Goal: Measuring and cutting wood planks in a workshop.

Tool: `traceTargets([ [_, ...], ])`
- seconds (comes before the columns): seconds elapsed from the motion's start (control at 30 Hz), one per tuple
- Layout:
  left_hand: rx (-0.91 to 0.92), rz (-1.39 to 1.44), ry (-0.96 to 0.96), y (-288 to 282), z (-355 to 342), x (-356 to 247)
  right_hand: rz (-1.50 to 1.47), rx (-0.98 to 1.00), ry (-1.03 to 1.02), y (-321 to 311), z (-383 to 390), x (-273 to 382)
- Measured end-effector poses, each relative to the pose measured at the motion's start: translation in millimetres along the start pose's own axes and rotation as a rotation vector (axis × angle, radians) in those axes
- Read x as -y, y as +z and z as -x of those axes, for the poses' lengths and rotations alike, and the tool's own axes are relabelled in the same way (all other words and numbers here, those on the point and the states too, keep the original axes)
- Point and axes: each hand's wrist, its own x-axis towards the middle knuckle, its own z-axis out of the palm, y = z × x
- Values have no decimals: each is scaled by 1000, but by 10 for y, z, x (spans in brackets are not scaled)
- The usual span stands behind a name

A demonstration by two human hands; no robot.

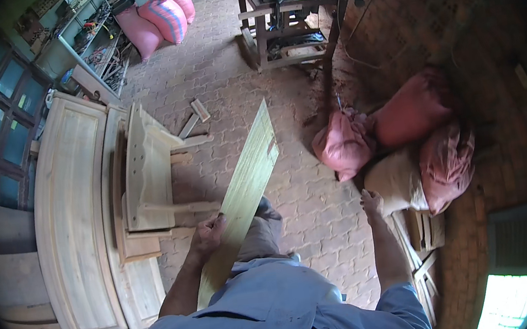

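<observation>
A long, pale yellowish wooden board (247, 178) slants across the middle of the view, with its pointed far end angled away from me. My left hand (208, 234) is closed around the board's left edge, toward its near part. The board's near end passes beside my blue shirt. Out to the right, my right hand (372, 203) is held away from my body with its fingers loosely bent and a little apart. Nothing shows in it. Close to that hand stands a tan sack (395, 179).
Pale wooden panels (78, 218) and an upturned piece of furniture with turned legs (151, 177) stand at left. Pink sacks (344, 142) lie by the brick wall at right. A workbench (291, 5) and cluttered shelves (94, 44) are farther off. Wood offcuts (200, 110) lie on the paved floor.
</observation>
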Motion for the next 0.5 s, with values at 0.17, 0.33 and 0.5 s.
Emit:
traceTargets([
  [0.17, 52, 78, -89, 59, -1736, -429, 272, 102, -203, 644, -1291, 436],
  [0.33, 44, 127, -63, 39, -3468, -1269, 303, 351, 744, 970, -1254, -584],
  [0.5, -10, 50, -39, -98, -4718, -2341, 594, 746, -117, 1156, -1812, 34],
])
